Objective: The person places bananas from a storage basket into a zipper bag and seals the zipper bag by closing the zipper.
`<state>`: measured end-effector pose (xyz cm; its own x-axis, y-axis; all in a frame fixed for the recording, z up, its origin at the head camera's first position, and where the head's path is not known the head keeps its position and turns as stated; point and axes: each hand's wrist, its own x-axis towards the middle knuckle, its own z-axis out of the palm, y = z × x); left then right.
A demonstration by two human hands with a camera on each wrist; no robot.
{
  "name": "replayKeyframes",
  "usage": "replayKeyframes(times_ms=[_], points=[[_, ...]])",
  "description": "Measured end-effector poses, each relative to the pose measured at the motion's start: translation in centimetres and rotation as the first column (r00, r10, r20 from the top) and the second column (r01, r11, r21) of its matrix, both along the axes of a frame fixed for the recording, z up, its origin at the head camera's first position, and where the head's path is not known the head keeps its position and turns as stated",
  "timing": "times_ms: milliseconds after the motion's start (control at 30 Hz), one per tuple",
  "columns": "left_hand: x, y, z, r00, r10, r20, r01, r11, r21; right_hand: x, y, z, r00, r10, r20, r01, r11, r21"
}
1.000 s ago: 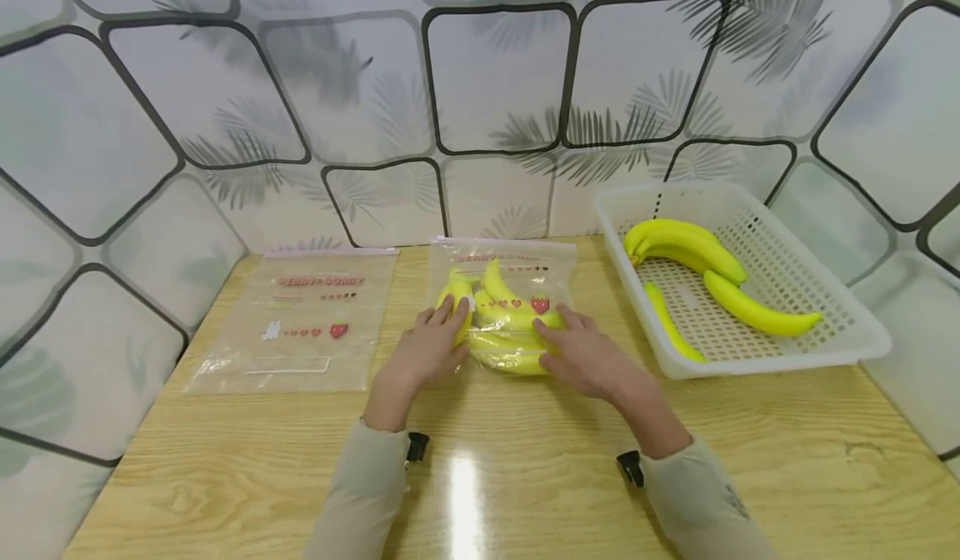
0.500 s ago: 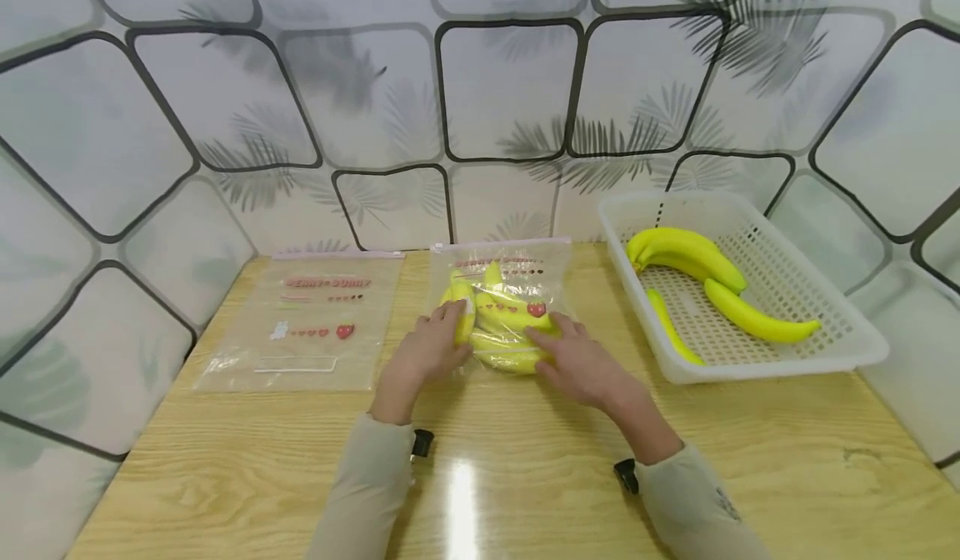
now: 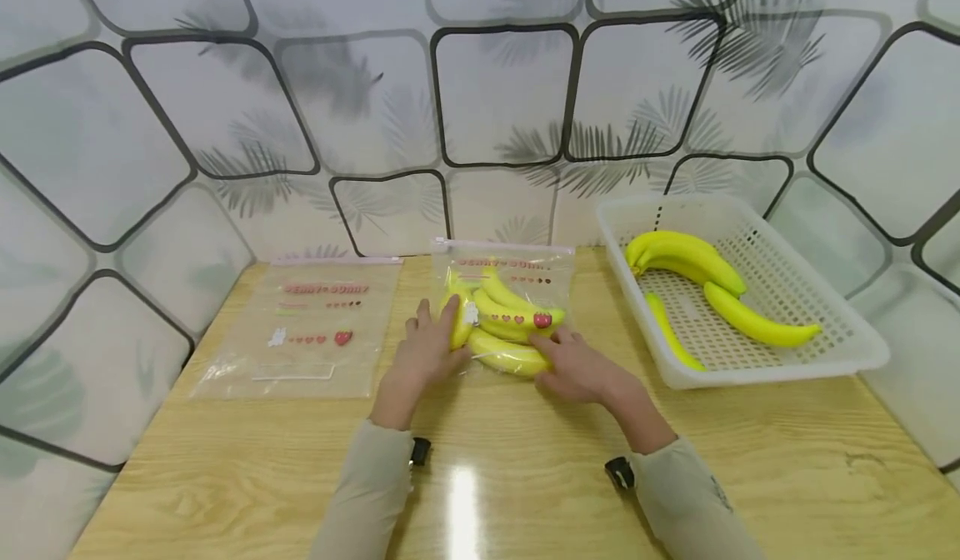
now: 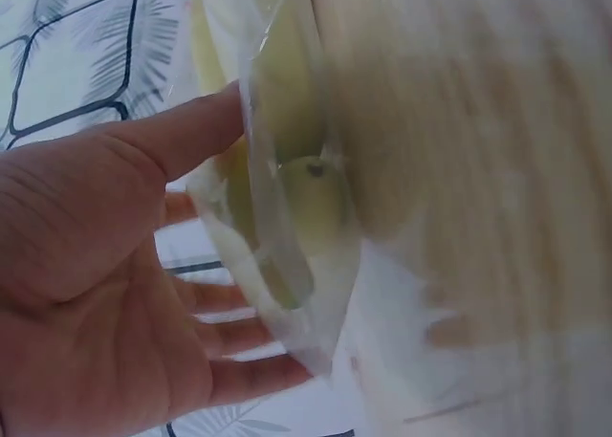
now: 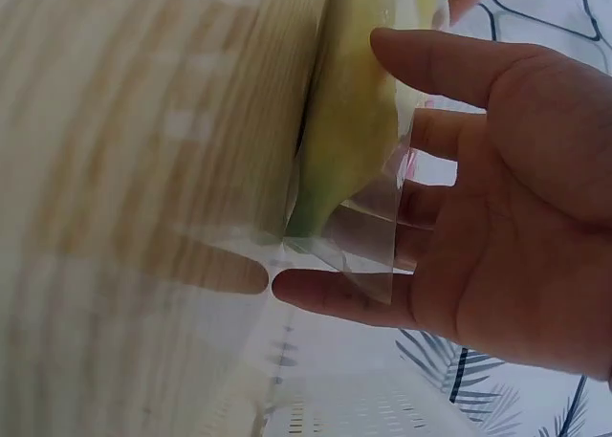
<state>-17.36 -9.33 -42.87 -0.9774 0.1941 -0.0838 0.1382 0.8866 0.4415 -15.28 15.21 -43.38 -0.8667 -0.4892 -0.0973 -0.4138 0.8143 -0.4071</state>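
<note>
On the table (image 3: 525, 485), centre back: one clear zip bag (image 3: 543, 297), red-printed, containing yellow bananas (image 3: 510, 358). Left hand (image 3: 423, 350): fingers extended, thumb and fingers touching the bag's left side. Right hand (image 3: 579, 368): fingers likewise extended, touching its right side. Further left: second bag (image 3: 303, 324), matching print, lying flat. Further right: white perforated basket (image 3: 787, 375), loose bananas (image 3: 757, 320) inside. Behind: wall (image 3: 502, 93), palm-frond pattern, dark outlines.

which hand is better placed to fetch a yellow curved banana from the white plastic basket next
Probably the right hand: it's nearer the basket, while the left hand is across the filled clear plastic bag.
</note>
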Motion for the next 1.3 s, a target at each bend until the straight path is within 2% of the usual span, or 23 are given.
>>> replayKeyframes(times_ms=[133,267,433,567,700,867,967,1067,1200,1300], points=[[0.0,-0.2,0.3,0.990,-0.073,-0.119,0.068,0.997,-0.047,-0.3,-0.1,0.1,0.999,-0.022,0.036,0.022,1.000,-0.012],[-0.3,-0.4,0.3,0.981,-0.108,-0.159,0.104,0.994,-0.032,-0.9,-0.3,0.6,0.998,-0.009,0.069,0.010,1.000,-0.004],[-0.2,-0.6,0.3,0.988,-0.133,-0.075,0.132,0.991,-0.018,-1.7,-0.6,1.4,0.995,0.022,0.101,-0.027,0.998,0.049],[-0.4,-0.4,0.2,0.992,-0.122,-0.027,0.122,0.992,-0.015,-2.5,-0.6,2.2,0.986,0.026,0.162,-0.043,0.994,0.100],[-0.7,-0.2,0.3,0.995,-0.100,0.006,0.100,0.994,-0.050,-3.7,-0.9,3.2,0.978,0.029,0.206,-0.057,0.990,0.132],[-1.4,0.0,0.9,0.996,-0.074,0.048,0.078,0.992,-0.101,-5.4,-1.9,3.9,0.989,0.013,0.144,-0.040,0.982,0.186],[-2.0,0.3,1.3,0.994,-0.095,0.059,0.102,0.985,-0.139,-6.1,-2.3,3.7,0.998,-0.020,0.063,0.006,0.978,0.207],[-2.6,0.4,1.5,0.992,-0.086,0.096,0.101,0.981,-0.165,-6.6,-2.7,3.5,0.998,-0.069,0.002,0.066,0.973,0.222],[-3.2,0.3,1.6,0.991,-0.063,0.114,0.083,0.979,-0.185,-7.1,-3.2,3.3,0.989,-0.150,0.002,0.146,0.965,0.217],[-3.5,0.0,1.6,0.991,-0.096,0.094,0.113,0.975,-0.193,-7.3,-3.5,3.2,0.982,-0.187,0.011,0.180,0.958,0.224]])
